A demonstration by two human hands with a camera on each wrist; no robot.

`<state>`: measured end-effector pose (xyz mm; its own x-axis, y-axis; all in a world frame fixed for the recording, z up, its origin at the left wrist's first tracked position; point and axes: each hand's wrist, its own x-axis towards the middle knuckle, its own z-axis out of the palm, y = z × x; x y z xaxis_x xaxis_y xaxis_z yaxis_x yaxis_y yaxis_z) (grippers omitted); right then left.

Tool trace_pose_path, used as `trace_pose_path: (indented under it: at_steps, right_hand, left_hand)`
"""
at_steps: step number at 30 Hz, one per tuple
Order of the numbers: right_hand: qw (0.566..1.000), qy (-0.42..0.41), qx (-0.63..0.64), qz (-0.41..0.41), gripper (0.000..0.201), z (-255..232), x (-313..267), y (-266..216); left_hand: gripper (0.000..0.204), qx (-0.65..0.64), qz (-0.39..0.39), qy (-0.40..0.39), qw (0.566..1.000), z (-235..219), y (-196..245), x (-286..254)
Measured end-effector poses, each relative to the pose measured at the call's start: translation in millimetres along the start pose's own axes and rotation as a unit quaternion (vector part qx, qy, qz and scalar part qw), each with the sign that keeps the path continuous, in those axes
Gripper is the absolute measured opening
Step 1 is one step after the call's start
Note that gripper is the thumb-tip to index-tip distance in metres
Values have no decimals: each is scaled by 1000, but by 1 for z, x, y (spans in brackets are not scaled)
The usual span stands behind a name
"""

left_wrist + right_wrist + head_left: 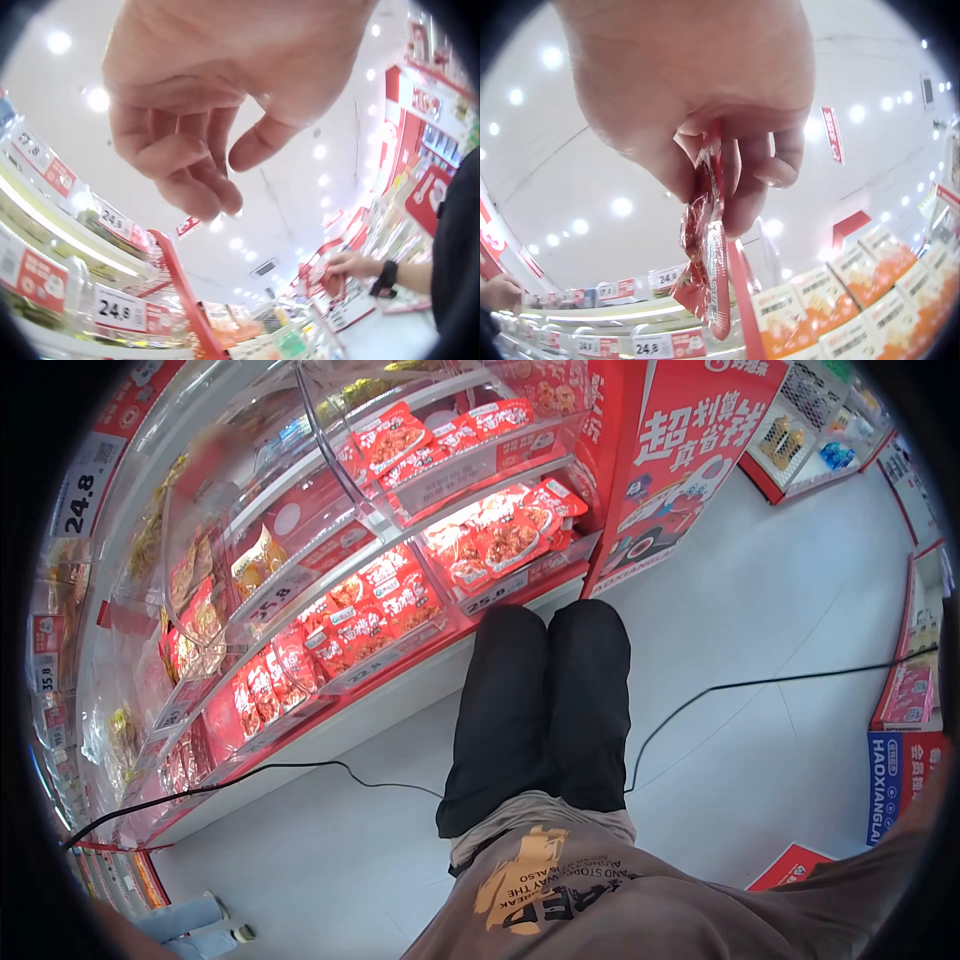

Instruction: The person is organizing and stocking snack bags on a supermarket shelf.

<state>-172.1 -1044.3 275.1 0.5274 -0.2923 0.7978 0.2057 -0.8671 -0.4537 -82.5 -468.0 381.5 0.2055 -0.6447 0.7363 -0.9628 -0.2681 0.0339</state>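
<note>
My right hand (pixel 697 82) pinches a shiny red snack packet (pixel 705 247) between thumb and fingers; the packet hangs down, seen nearly edge-on. In the left wrist view, a hand with a black wristband (pixel 352 266) grips a red packet at the lower right. My left hand (pixel 225 90) has loosely bent fingers with nothing between them, near a shelf with price tags (pixel 120 307). Neither hand shows in the head view. There, red snack packets (pixel 375 610) fill the clear-fronted shelf bins in front of my legs.
A red promotional panel (pixel 670 470) stands at the shelf's right end. Black cables (pixel 720 688) run out from both sides of my body. White-and-orange boxes (pixel 821 300) are stacked in the right wrist view. Another person's legs (pixel 190 920) show at the lower left.
</note>
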Motion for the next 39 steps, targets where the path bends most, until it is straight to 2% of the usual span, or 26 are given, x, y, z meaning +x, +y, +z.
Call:
trace_pose_path:
  at_steps: [2,4,6,7,8,9,10,11,12,13,14,17,20,21,24,25,27,28,29,32,33,36,37,39]
  right_hand:
    - [987,-14,158,8,29,56,-14,-13]
    - [941,-70,327,47,29,119,-41,-23]
    - [871,-158,453,106,29,179,-75,-29]
    - [820,-238,499,149,27,207,-93,-28]
    - [804,-216,519,195,23,237,-111,-36]
    - [781,-251,531,211,22,267,-120,-34]
    - [786,-260,512,229,24,283,-122,-47]
    - [799,-278,489,213,27,298,-117,-52]
    - [804,-267,497,187,26,316,-111,-57]
    - [811,-252,498,175,25,334,-103,-56]
    - [817,-238,498,165,24,352,-94,-53]
    - [812,-289,436,259,22,401,-73,-42]
    - [808,-322,396,295,19,438,-51,-38]
    - [821,-314,391,271,17,449,-42,-34]
    - [854,-318,264,317,18,469,-14,-39]
    - [862,-317,245,309,20,476,-10,-39]
    - [864,-386,150,287,20,476,-7,-40]
    - [860,-417,86,282,19,474,-8,-44]
    - [839,-424,124,317,19,474,-10,-44]
    - [818,-517,25,252,23,467,0,-44]
    - [806,-545,-6,230,31,462,1,-49]
    - [776,-600,19,193,39,481,-4,-30]
    - [755,-626,11,195,49,481,-3,-30]
    - [750,-638,4,175,50,483,-3,-28]
  left_hand:
    - [32,-57,-47,116,991,32,-8,-32]
    - [31,-122,-100,178,971,79,-16,-69]
    - [19,-209,-180,167,947,167,-19,-127]
    - [16,-283,-257,144,913,210,-18,-146]
    - [17,-342,-371,75,860,243,-22,-166]
    - [15,-376,-436,41,817,281,-28,-182]
    - [13,-378,-426,4,822,317,-31,-185]
    - [10,-310,-348,-24,885,349,-42,-193]
    - [13,-250,-333,-63,907,356,-42,-181]
    - [17,-166,-262,-38,950,369,-48,-177]
    - [22,-108,-240,-48,964,381,-59,-179]
    - [31,-36,-201,-66,977,404,-77,-167]
    - [35,-39,-230,-98,967,431,-91,-162]
    - [39,-30,-235,-111,965,440,-90,-164]
    - [49,53,-247,-136,958,464,-94,-185]
    - [51,68,-257,-138,954,464,-94,-188]
    - [54,96,-278,-139,946,463,-92,-188]
    - [56,91,-290,-143,942,464,-91,-187]
    - [58,85,-302,-148,938,464,-89,-186]
    - [66,111,-301,-142,936,468,-87,-188]
    - [68,103,-306,-144,936,463,-84,-185]
    - [72,87,-308,-134,938,463,-85,-185]
    - [73,83,-308,-128,939,465,-86,-186]
    - [73,93,-300,-119,942,466,-86,-188]
